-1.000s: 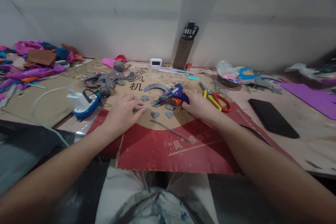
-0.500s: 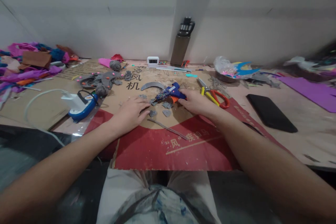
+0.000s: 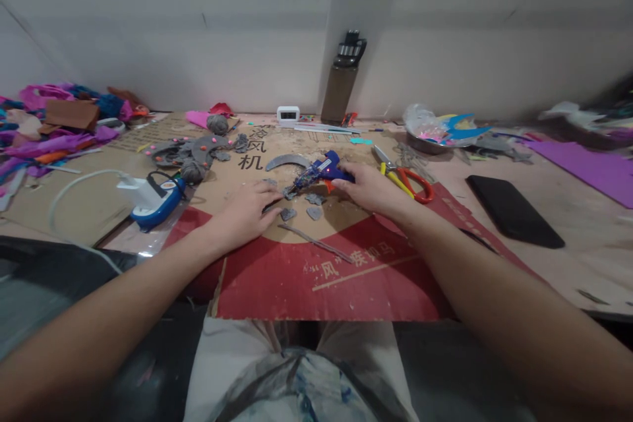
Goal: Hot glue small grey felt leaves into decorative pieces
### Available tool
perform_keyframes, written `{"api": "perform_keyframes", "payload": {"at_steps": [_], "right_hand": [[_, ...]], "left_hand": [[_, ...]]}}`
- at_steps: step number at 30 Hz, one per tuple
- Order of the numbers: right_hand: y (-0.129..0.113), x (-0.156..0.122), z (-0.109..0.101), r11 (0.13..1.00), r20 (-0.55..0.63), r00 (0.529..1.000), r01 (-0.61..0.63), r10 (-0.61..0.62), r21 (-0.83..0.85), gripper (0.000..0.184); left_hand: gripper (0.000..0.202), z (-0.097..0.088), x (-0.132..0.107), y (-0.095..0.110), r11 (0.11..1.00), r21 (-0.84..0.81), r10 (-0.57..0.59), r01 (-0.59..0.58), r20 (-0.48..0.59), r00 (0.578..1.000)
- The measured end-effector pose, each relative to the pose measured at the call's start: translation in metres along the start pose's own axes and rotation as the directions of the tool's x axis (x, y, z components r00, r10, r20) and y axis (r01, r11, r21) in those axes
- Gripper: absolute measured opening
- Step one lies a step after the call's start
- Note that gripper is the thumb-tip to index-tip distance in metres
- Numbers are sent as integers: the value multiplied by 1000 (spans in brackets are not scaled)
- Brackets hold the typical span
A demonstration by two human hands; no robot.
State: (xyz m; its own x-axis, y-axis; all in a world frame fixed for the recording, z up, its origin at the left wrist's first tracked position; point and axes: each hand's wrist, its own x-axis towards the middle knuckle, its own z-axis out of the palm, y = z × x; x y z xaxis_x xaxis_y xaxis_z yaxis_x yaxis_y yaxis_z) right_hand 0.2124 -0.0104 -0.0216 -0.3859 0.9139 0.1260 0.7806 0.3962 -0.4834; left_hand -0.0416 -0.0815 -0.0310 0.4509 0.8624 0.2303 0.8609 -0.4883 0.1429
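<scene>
My right hand (image 3: 368, 188) is closed around the handle of a blue hot glue gun (image 3: 329, 165), whose red light is lit. The gun's nozzle points left and down, toward my left fingertips. My left hand (image 3: 250, 208) rests on the cardboard with fingers bent and thumb drawn in. Whatever the left fingers pinch is hidden. A scrap of grey felt (image 3: 288, 192) lies right at those fingertips, under the nozzle. Small grey pieces (image 3: 313, 212) and a thin grey strip (image 3: 316, 242) lie nearer me. Behind the gun is a grey crescent (image 3: 287, 160).
Red-and-yellow scissors (image 3: 403, 178) lie right of my right hand, and a black phone (image 3: 514, 211) farther right. A blue power strip (image 3: 157, 208) with a white cable stands left. Behind are a bottle (image 3: 340, 89), a small clock (image 3: 288, 115) and a bowl (image 3: 430, 144) of scraps.
The glue gun in my right hand has shifted very slightly, its handle tilting up a little. My left hand stays almost in place.
</scene>
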Motion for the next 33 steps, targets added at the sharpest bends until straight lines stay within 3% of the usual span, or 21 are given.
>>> {"api": "perform_keyframes", "payload": {"at_steps": [4,10,19,23,33], "right_hand": [[-3,-4,-4,998,-39,999,7,-4,61,16],[0,-8,-4,971,32,999,-21,13,238,23],[-2,-10,-5,965,8,993,108,-114,237,49],[1,-9,-3,961,-24,987,161,-160,225,48],[0,-9,-2,968,-17,988,151,-151,199,49]], "left_hand": [[37,0,-1,2,1000,0,-26,26,1,1000],[36,1,-2,3,999,24,-23,24,-24,999],[37,5,-2,1,1000,24,-17,18,-43,999],[36,3,-1,4,999,20,-26,27,-40,999],[36,3,-1,3,1000,23,-18,19,-37,999]]}}
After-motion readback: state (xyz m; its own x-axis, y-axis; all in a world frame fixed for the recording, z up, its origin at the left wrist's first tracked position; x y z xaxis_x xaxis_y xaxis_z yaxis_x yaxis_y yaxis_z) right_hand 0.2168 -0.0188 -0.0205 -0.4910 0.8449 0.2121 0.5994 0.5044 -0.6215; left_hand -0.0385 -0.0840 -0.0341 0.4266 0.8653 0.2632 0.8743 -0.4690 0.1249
